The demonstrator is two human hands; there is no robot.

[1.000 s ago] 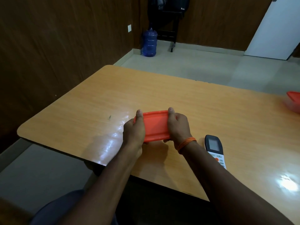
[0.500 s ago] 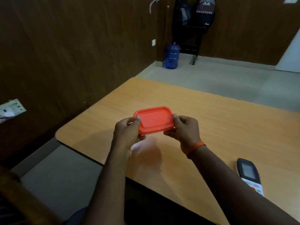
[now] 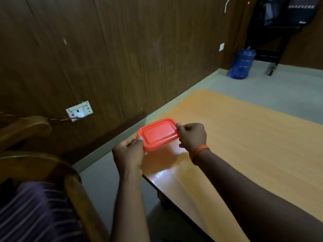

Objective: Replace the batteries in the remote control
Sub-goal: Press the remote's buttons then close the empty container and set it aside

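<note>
A: Far left, low in the frame — what's there?

B: A wooden chair [image 3: 26,126] with a curved back, and a striped cloth [image 3: 35,215] on the nearer one. Behind them a dark wood-panelled wall [image 3: 122,49] carrying a white switch plate [image 3: 79,110], a thin wire running left from it.

A: Moving right, the hands?

B: Left hand [image 3: 129,154] grips the near-left corner of an orange container [image 3: 158,133], thumb on top of the lid, fingers curled under. Right hand [image 3: 191,136] pinches the opposite short end, fingertips on the lid's rim. An orange band [image 3: 199,151] sits on the right wrist. Both hands are closed on the container, which is held in the air, tilted a little, above the left corner of the table [image 3: 253,145].

A: Lid on or off?

B: On, as far as the view tells. The body below the lid is mostly hidden, so contents can't be told.

A: And the remote control, the batteries?

B: Neither shows in this view. The tabletop that is visible is glossy orange-brown wood grain, with a bright reflection just under the container.

A: Farther right?

B: Grey floor [image 3: 279,95] beyond the table. In the far corner a blue water jug [image 3: 242,64] stands against the wall — just right of it a dark stand [image 3: 272,49], with dark bags [image 3: 286,11] hanging above.
</note>
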